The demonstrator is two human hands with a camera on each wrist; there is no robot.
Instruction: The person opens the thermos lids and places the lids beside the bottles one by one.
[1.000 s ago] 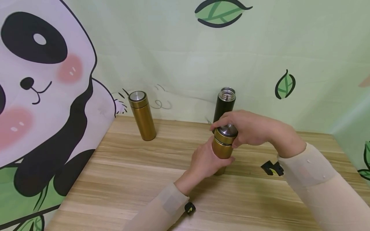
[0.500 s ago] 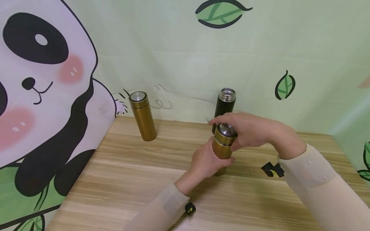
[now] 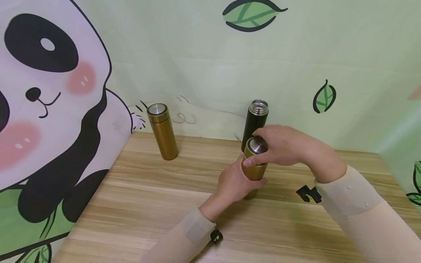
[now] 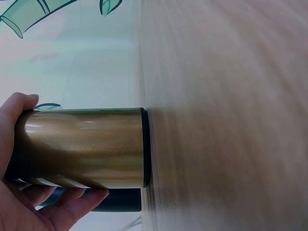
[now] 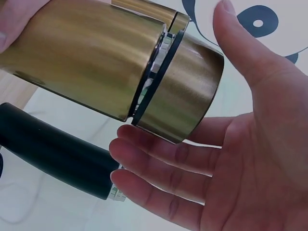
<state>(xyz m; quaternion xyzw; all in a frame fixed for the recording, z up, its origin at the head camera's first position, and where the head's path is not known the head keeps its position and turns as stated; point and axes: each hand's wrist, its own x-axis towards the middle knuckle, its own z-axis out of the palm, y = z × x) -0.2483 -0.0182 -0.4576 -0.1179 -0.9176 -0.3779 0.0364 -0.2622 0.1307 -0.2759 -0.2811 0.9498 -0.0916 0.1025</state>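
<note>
The fingers of the right hand (image 3: 284, 146) are spread wide around the lid (image 5: 185, 89). The thumb is seen apart from the lid in the right wrist view, so no tight grip is shown there; whether the fingertips touch the lid cannot be told. The hand seems to be put there so that the lid can be turned from above. Between lid and bottle a thin gap can be seen, with some silver screw part (image 5: 161, 57) in it, so the lid is not fully down.

Under the lid, the gold bottle (image 3: 255, 173) is held by the left hand (image 3: 233, 180). Its fingers and thumb are wrapped around the side, likely so that the bottle cannot spin or tip. The bottle is stood upright on the wooden table (image 3: 148, 204), which probably helps it stay steady.

Just behind it, the black bottle (image 3: 254, 122) is stood up with its mouth bare; no lid for it can be seen. Well apart, on the left, another gold bottle (image 3: 164, 140) is stood with its lid on, out of the way of both hands. At the back, a green cloth (image 3: 204, 69) is hung, with leaves and a panda (image 3: 65, 109) shown on it.
</note>
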